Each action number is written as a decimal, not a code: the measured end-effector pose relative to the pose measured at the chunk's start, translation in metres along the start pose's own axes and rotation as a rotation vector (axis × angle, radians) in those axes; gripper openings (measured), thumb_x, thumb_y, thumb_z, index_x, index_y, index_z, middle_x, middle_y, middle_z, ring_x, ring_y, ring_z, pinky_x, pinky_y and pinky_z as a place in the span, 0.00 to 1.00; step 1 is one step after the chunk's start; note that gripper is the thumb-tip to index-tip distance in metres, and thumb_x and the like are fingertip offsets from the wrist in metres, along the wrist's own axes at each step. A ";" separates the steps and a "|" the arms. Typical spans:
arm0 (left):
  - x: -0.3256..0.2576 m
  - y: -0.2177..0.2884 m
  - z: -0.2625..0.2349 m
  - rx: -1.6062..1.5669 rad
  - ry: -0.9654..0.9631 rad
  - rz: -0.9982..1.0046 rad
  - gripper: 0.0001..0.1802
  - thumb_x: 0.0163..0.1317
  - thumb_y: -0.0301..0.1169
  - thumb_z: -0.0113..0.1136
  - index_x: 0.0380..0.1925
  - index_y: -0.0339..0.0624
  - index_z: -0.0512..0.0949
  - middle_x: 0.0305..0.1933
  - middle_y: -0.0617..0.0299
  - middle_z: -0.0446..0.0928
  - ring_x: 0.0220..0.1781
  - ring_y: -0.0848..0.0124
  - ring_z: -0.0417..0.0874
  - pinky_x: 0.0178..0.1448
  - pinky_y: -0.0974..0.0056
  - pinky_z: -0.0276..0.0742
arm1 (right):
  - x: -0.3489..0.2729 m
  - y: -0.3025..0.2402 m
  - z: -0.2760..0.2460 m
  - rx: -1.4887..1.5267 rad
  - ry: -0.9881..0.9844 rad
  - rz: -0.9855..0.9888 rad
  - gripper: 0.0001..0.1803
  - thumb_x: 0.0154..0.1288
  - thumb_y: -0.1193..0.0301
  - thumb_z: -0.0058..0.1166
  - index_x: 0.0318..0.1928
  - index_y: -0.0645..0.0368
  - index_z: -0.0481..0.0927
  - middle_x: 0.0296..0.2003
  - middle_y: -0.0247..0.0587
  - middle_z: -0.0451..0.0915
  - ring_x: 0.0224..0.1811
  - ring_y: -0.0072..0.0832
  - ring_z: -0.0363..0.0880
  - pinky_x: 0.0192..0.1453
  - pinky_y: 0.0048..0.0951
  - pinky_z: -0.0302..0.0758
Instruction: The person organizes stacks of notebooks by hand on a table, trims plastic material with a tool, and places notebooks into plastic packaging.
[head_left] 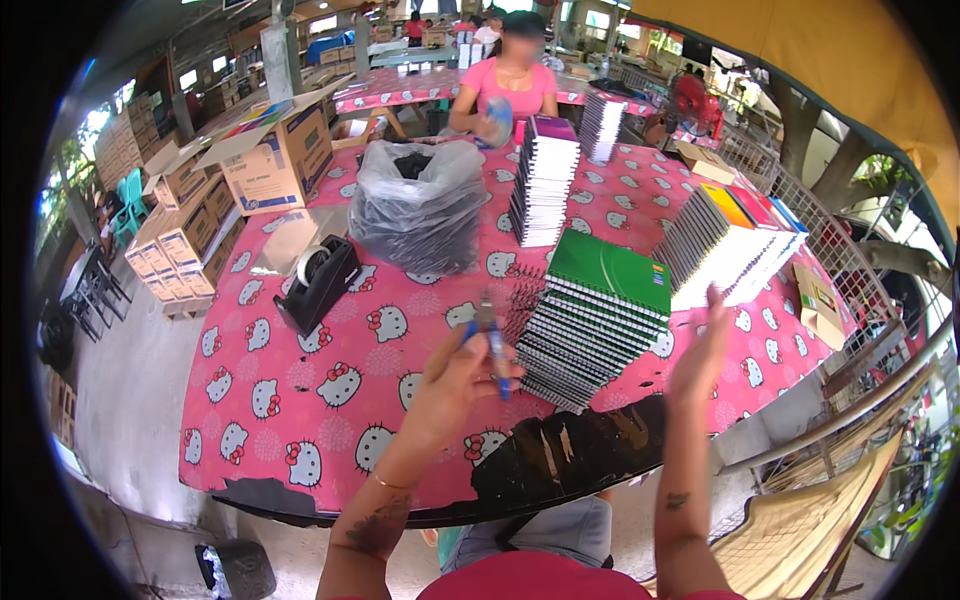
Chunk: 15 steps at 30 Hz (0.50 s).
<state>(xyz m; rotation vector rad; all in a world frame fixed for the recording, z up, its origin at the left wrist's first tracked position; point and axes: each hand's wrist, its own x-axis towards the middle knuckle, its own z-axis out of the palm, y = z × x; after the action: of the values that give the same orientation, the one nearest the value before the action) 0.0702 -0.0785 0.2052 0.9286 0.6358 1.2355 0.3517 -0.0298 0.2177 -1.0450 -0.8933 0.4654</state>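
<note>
Blue-handled pliers (490, 326) are sitting just below nine o'clock, with the green notebooks (600, 320) marking the middle of the dial, and their nose is pointing up toward twelve. The left hand (445, 385) is closing its fingers round the handles; whether the tips of the tool are meeting, I'm not able to tell. Over past three o'clock, the right hand (697, 355) is hanging spread, fingers reaching upward, gripping nothing.

Here's the danger: the tool is hovering right beside the wire loops (528, 300), so a careless swing could be snagging one, bending it or dragging the pile askew. That pile is leaning unevenly, and a bump from the right hand could be sending the top books sliding toward the torn table edge (570, 450) at six.

Sweeping left to right, cartons (275, 165) are standing far out at ten, a tape dispenser (330, 285) is resting at nine, and a plastic bag (415, 215) is bulging at ten, crowding that side. At eleven, purple notebooks (545, 185) are towering, with a co-worker (510, 85) sitting beyond. At two, colourful notebooks (725, 240) are blocking the way outward, leaving the right hand little room.
</note>
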 end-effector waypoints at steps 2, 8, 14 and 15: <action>0.000 0.001 0.016 0.005 -0.012 -0.044 0.25 0.73 0.39 0.47 0.65 0.40 0.63 0.52 0.53 0.77 0.57 0.57 0.79 0.60 0.50 0.75 | 0.013 -0.089 0.034 -0.081 -0.503 -0.294 0.26 0.74 0.56 0.41 0.59 0.64 0.75 0.55 0.43 0.77 0.57 0.28 0.74 0.64 0.33 0.65; 0.022 -0.001 0.042 0.050 -0.030 -0.073 0.24 0.74 0.43 0.46 0.59 0.35 0.68 0.44 0.55 0.78 0.44 0.62 0.84 0.48 0.56 0.82 | 0.026 -0.113 0.151 -0.769 -1.401 -0.594 0.17 0.62 0.63 0.55 0.48 0.56 0.84 0.41 0.45 0.85 0.44 0.37 0.84 0.51 0.36 0.77; 0.031 -0.008 0.050 0.018 0.043 -0.011 0.24 0.74 0.44 0.45 0.56 0.34 0.69 0.37 0.56 0.76 0.36 0.64 0.84 0.39 0.59 0.84 | 0.029 -0.106 0.169 -1.059 -1.424 -0.721 0.14 0.54 0.63 0.61 0.38 0.55 0.87 0.34 0.42 0.86 0.39 0.39 0.85 0.45 0.38 0.79; 0.032 -0.009 0.052 0.024 0.059 0.005 0.24 0.74 0.44 0.45 0.56 0.34 0.69 0.36 0.56 0.76 0.35 0.64 0.84 0.37 0.59 0.84 | 0.029 -0.106 0.169 -1.058 -1.419 -0.709 0.13 0.53 0.63 0.61 0.37 0.55 0.87 0.34 0.42 0.86 0.39 0.39 0.85 0.45 0.38 0.79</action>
<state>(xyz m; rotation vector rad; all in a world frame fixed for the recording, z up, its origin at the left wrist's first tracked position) 0.1250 -0.0608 0.2259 0.9167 0.6969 1.2656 0.2231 0.0338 0.3591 -1.1138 -2.8661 0.0049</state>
